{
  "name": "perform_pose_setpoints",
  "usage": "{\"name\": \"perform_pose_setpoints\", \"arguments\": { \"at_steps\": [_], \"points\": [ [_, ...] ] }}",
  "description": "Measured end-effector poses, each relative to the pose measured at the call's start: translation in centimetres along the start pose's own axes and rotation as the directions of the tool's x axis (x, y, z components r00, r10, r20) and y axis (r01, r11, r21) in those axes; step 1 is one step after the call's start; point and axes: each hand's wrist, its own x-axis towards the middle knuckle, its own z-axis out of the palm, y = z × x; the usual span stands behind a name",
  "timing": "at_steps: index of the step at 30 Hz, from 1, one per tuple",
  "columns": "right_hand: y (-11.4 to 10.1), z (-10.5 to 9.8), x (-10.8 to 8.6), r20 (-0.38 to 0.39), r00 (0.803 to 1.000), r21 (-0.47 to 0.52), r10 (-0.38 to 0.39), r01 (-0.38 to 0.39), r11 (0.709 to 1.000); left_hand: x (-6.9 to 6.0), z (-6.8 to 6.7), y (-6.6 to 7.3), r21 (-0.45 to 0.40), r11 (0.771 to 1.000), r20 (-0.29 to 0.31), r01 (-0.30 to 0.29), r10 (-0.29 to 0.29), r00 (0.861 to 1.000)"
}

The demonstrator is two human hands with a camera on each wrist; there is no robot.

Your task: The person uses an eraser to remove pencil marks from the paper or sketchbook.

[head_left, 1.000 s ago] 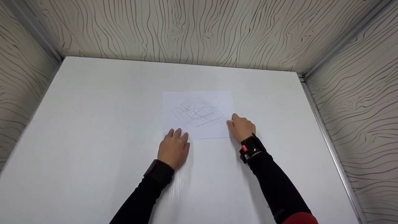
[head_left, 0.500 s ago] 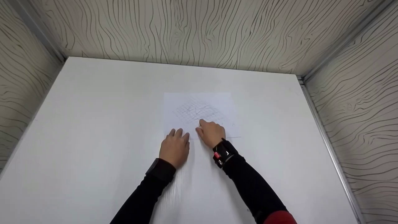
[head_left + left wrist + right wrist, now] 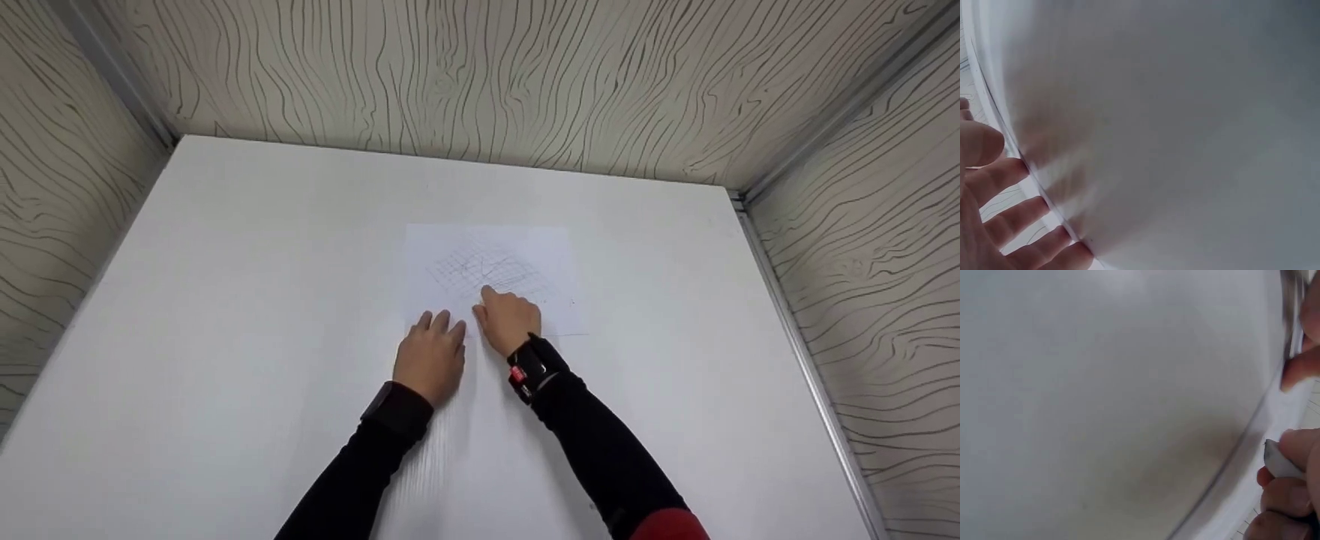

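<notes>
A white sheet of paper (image 3: 551, 247) with a grid of thin pencil lines lies on the white table (image 3: 247, 300). My left hand (image 3: 431, 364) rests on its near left edge, fingers straight and slightly apart. In the left wrist view several left fingertips (image 3: 1019, 216) touch the paper at its edge. My right hand (image 3: 510, 321) is over the lower middle of the sheet, covering part of the drawing. Pinched between its thumb and fingers is a small white eraser (image 3: 1280, 464) with a grey smudged corner, seen in the right wrist view and mostly hidden from the head view.
Wood-grain patterned panels (image 3: 450, 75) stand behind the table and at both sides. A metal rail (image 3: 806, 382) runs along the right edge. Small dark specks (image 3: 572, 303) dot the paper's right part.
My right hand has gone left from the paper's right edge to its lower middle, then stayed near there. The pencil lines look fainter. My left hand keeps its place on the paper.
</notes>
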Motion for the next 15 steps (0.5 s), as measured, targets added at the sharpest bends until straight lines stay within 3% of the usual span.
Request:
{"name": "perform_pose_setpoints", "arguments": {
  "at_steps": [6,9,11,15],
  "points": [
    [4.1,-1.6,-0.3,0.03,0.992,0.018,0.12,-0.121,0.993,0.4,0.2,0.4,-0.004,0.999,-0.023,-0.036,0.035,0.999],
    [5.2,-2.0,-0.3,0.024,0.991,0.013,0.129,-0.13,0.991,0.3,0.0,0.4,-0.025,0.999,-0.004,-0.026,0.026,1.0],
    [4.7,-2.0,-0.2,0.011,0.993,0.003,0.119,-0.119,0.993,0.2,-0.1,0.4,-0.032,0.999,0.005,-0.026,0.026,1.0],
    [1.6,-1.4,0.2,-0.01,0.998,-0.003,0.06,-0.06,0.998,0.1,0.1,0.5,-0.028,0.999,-0.007,-0.028,0.028,1.0]
  ]
}}
